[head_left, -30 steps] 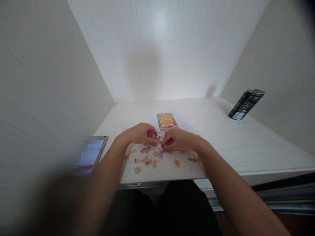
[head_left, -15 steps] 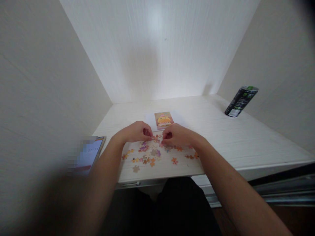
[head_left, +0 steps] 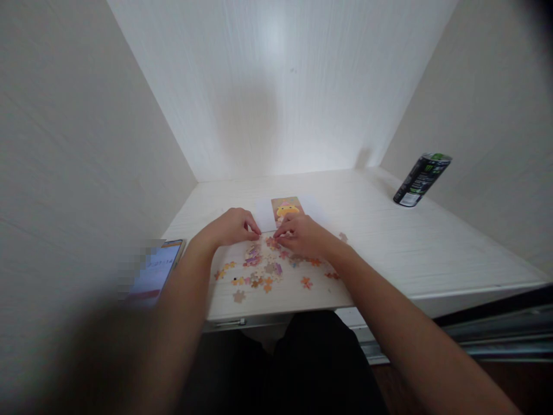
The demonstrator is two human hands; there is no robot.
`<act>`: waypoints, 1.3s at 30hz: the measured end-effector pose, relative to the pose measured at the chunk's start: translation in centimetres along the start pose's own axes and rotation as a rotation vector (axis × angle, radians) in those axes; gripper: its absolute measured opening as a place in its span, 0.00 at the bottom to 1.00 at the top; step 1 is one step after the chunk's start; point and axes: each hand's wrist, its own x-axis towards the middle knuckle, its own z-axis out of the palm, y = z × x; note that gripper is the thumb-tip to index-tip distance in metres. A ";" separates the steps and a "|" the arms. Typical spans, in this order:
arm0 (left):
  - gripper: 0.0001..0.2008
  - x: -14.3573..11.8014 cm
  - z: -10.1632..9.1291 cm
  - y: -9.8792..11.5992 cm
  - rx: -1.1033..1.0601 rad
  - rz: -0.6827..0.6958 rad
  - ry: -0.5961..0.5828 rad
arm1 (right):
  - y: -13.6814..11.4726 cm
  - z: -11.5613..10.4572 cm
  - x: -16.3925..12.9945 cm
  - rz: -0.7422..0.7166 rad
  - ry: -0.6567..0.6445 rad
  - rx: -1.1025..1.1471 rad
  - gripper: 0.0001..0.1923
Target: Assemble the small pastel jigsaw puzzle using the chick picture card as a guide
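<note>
The place was a boxed-in nook, in a home or an office, which was unclear: a wood-grain back panel [head_left: 302,127] and 2 side walls [head_left: 479,132] enclosed a white table [head_left: 371,248].

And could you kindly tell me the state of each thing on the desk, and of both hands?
Puzzle pieces: some apparently joined, others loose.
Picture card: picture side up, partly covered.
Phone: screen lit.
Can: standing.
Left hand: thumb and finger close together; grip unclear.
Right hand: fingertips at the puzzle pieces; grip unclear.
</note>
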 end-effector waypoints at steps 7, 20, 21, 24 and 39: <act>0.12 -0.2 -0.3 -0.5 -0.022 0.027 -0.090 | -0.4 1.2 0.3 -0.016 -0.045 -0.110 0.13; 0.25 -0.1 -0.1 -0.4 0.014 -0.168 0.033 | -1.3 1.6 0.1 -0.100 -0.041 -0.087 0.14; 0.24 -0.2 -0.2 -0.4 0.015 -0.176 0.032 | -1.3 1.7 0.1 -0.102 -0.044 -0.105 0.14; 0.21 -0.5 -0.5 -0.5 0.007 -0.170 0.006 | -1.1 2.0 0.2 -0.084 -0.047 -0.160 0.15; 0.10 -1.2 -0.8 -1.1 -0.032 -0.085 -0.198 | -1.9 2.5 0.8 -0.062 -0.078 -0.163 0.13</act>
